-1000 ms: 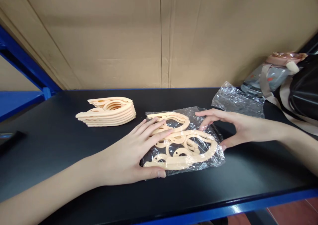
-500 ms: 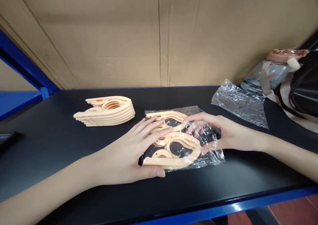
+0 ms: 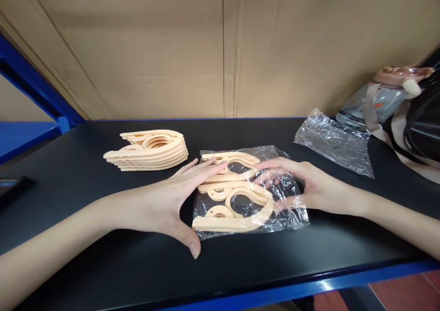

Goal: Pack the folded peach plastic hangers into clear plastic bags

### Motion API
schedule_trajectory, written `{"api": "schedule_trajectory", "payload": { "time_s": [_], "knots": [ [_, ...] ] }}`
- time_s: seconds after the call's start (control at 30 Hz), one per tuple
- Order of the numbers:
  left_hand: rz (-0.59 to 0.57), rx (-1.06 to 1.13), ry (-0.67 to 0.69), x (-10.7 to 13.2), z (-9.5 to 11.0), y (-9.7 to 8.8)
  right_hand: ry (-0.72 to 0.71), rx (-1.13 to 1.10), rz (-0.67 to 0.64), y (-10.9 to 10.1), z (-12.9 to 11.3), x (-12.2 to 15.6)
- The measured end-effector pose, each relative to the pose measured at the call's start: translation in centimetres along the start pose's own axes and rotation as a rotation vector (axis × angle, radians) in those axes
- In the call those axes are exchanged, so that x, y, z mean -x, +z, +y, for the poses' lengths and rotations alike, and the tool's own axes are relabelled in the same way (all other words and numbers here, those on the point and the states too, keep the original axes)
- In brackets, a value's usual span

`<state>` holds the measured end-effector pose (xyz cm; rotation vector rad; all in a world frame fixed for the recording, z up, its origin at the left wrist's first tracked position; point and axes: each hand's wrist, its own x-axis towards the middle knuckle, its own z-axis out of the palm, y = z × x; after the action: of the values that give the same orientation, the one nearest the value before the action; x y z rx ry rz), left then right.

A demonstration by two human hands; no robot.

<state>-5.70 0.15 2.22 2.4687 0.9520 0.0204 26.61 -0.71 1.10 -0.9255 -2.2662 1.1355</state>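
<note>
A clear plastic bag (image 3: 290, 212) lies on the black table (image 3: 85, 201) and holds peach plastic folding hangers (image 3: 233, 194). My left hand (image 3: 172, 199) rests at the bag's left edge, fingers stretched out against the hangers and thumb down on the table. My right hand (image 3: 302, 182) is at the bag's right end with its fingers inside the plastic, touching the hangers. A stack of several loose peach hangers (image 3: 151, 150) sits further back on the left.
A second, empty clear bag (image 3: 333, 141) lies at the back right. Beside it are a clear bottle with a pink lid (image 3: 385, 95) and a black bag (image 3: 422, 132). A cardboard wall (image 3: 220, 50) stands behind the table. The blue frame edge (image 3: 309, 288) runs along the front.
My right hand has slid left from outside the bag into its open end. My left hand has drawn back from on top of the hangers to the bag's left edge.
</note>
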Motion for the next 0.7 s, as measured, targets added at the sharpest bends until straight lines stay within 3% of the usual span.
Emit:
{"api": "schedule_trajectory", "payload": {
  "time_s": [0.23, 0.33, 0.47, 0.7],
  "knots": [
    [-0.008, -0.038, 0.028, -0.3, 0.0, 0.2, -0.022, 0.052, -0.005, 0.2, -0.3, 0.1],
    [0.071, -0.062, 0.039, 0.2, 0.6, -0.1, -0.046, 0.089, 0.002, 0.3, 0.0, 0.3],
    [0.197, -0.123, -0.054, 1.2, 2.2, -1.2, -0.060, 0.126, 0.012, 0.3, 0.4, 0.5],
    [-0.036, -0.178, -0.149, 1.5, 3.8, -2.3, -0.046, 0.133, 0.010, 0.3, 0.3, 0.5]
  ]
}}
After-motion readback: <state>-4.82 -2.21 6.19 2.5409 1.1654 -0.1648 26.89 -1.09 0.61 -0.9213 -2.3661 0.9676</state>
